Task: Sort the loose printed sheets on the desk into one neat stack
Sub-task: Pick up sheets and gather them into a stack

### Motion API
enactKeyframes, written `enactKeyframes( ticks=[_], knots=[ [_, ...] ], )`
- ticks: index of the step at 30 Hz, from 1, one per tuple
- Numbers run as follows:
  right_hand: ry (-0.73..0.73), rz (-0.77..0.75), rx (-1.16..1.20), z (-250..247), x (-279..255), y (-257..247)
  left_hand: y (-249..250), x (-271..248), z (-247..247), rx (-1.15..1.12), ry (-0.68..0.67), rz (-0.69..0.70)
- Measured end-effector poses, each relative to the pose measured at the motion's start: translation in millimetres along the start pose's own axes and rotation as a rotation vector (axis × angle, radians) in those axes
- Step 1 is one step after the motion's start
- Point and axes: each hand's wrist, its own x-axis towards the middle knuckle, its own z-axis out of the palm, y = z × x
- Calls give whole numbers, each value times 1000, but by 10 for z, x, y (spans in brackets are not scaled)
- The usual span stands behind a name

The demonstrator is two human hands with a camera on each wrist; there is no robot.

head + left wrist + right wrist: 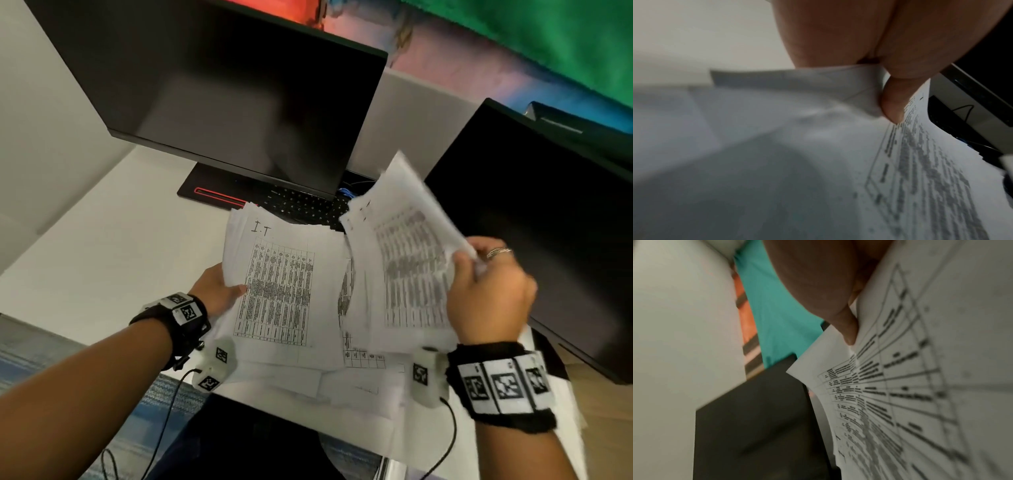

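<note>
Loose pile: white printed sheets (359, 383) fanned on white desk (102, 240), nearest the body, under both hands.
Left hand (215, 291): thumb pinches table-printed batch (277, 291) by its left edge; long axis runs away from the body.
Right hand (489, 294): grips tilted, blurred batch (407, 263), just right of left batch, edges overlapping.
Beyond left batch: black keyboard (305, 205), dark monitor (239, 92); nothing between batches.

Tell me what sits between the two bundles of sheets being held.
In the head view, more printed sheets on the desk fill the gap between the left hand's bundle and the right hand's bundle.
</note>
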Motion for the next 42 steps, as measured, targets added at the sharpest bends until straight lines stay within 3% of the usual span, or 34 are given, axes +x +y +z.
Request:
enactKeyframes(
  ticks=[3,7,10,15,17,19,21,24,28,33,36,39,42],
  knots=[
    [113,16,172,-162,150,-58,44,3,61,90,-18,23],
    [46,197,366,96,121,48,91,10,136,107,-60,61],
    [-86,355,412,515,-62,179,110,35,165,28,-65,23],
    [-449,537,91,1282,-344,542,119,93,181,-233,-62,-162],
    [-671,466,-73,1531,-508,578,176,102,245,-85,-82,-89],
    [-766,388,-65,1683,-638,522,234,105,325,123,-28,4],
    [-750,396,-32,1738,-679,501,271,86,336,162,35,42],
    [-650,496,129,1666,-620,573,312,14,169,-27,76,121],
    [-623,585,654,1306,-358,350,558,-168,-185,-280,51,254],
    [-339,333,857,761,-5,-180,1099,-441,-445,-396,113,474],
    [-298,246,1030,582,-28,-342,1149,-493,-433,-429,138,570],
    [-291,265,1058,660,-107,-312,931,-357,-267,-452,81,480],
    [-335,418,921,929,-253,-105,735,-225,19,-334,62,343]
  ],
)
